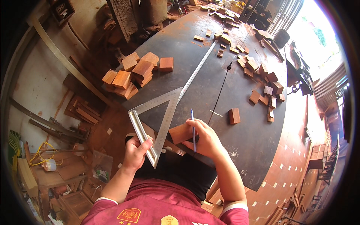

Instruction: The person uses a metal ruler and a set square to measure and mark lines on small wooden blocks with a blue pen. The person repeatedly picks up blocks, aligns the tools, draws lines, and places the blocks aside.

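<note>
My left hand (pixel 137 153) is closed around the thick edge of a silver triangular square (pixel 167 117), thumb on top, with the triangle reaching out over the dark table. In my right hand (pixel 206 138) are a blue pen (pixel 192 113), held upright against the fingers, and a reddish-brown wood block (pixel 180 134) beside it at the table's near edge. The fingers under the block are partly hidden. Beyond the triangle's tip runs a long steel rule (pixel 197 70) on the tabletop. A single wood block (pixel 234 116) stands to the right of my right hand.
A pile of wood blocks (pixel 143 70) sits at the table's left edge. Many more blocks (pixel 276 88) lie scattered along the right side and far end of the dark table (pixel 240 157). A thin dark seam with a black fitting (pixel 229 66) crosses the tabletop.
</note>
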### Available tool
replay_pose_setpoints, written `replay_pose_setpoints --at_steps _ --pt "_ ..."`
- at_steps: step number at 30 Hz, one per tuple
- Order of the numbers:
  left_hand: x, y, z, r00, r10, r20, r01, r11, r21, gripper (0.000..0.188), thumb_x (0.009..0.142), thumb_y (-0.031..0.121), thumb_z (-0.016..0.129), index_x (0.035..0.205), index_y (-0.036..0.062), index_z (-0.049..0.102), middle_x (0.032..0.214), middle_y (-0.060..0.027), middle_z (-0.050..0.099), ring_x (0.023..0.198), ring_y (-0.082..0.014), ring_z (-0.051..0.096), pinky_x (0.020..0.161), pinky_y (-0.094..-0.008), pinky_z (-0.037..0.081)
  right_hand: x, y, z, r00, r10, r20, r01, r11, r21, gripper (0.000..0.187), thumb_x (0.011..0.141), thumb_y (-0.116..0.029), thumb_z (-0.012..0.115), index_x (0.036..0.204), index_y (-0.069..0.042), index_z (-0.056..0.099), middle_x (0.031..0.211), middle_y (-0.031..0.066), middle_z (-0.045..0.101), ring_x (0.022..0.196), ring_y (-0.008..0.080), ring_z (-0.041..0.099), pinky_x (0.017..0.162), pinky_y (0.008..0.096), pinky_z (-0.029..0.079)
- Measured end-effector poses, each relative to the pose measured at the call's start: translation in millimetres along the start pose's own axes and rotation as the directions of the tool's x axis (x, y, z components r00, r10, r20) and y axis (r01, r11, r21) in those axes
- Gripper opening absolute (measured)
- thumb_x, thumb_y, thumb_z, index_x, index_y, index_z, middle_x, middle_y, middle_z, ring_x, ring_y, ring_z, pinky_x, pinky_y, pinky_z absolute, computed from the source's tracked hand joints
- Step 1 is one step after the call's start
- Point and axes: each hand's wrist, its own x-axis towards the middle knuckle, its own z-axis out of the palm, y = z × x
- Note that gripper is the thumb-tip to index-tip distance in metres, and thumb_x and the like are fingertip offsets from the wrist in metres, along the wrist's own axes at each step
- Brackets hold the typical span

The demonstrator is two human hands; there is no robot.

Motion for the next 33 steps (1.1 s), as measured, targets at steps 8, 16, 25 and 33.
replay_pose_setpoints --at_steps 8,16,25,33 --pt "0.5 -25.0 39.8 0.986 0.164 -0.016 -0.157 0.965 0.212 0.015 0.101 0.017 0.063 0.097 0.0027 0.061 0.078 0.0006 0.061 0.07 -0.0054 0.055 0.064 -0.0237 0.047 2.5 -5.4 7.8 0.946 0.303 -0.112 -0.23 0.876 0.423 0.05 0.08 -0.019 0.089 0.119 -0.003 0.061 0.106 0.0078 0.069 0.074 0.0097 0.065 0.066 0.0285 0.055" --pt "0.1 -38.5 40.8 0.989 0.146 0.001 -0.141 0.952 0.273 0.014 0.101 0.016 0.062 0.098 0.0025 0.06 0.079 0.0002 0.061 0.069 -0.0053 0.055 0.064 -0.024 0.046 1.4 8.3 -4.9 0.887 0.426 -0.178 -0.318 0.843 0.433 0.018 0.098 -0.013 0.066 0.107 0.002 0.061 0.073 0.0005 0.062 0.067 0.0058 0.056 0.06 0.0234 0.045" --pt "1.2 -38.9 34.7 0.989 0.144 0.034 -0.148 0.948 0.28 0.013 0.1 0.015 0.062 0.097 0.0034 0.06 0.079 0.001 0.061 0.07 -0.0053 0.054 0.065 -0.0238 0.045 -1.7 2.8 -0.6 0.918 0.393 -0.043 -0.299 0.762 0.575 0.009 0.087 -0.003 0.061 0.094 0.0 0.055 0.07 0.0007 0.06 0.062 0.0036 0.053 0.056 0.023 0.044" --pt "1.0 -37.8 33.6 0.991 0.132 0.027 -0.135 0.945 0.299 0.015 0.1 0.018 0.063 0.095 0.0041 0.06 0.078 0.0015 0.059 0.07 -0.0054 0.051 0.065 -0.0245 0.044 -0.1 2.6 2.5 0.911 0.408 -0.058 -0.304 0.761 0.573 0.008 0.085 -0.003 0.061 0.09 0.0 0.056 0.068 0.0001 0.06 0.061 0.0025 0.052 0.054 0.0232 0.042"
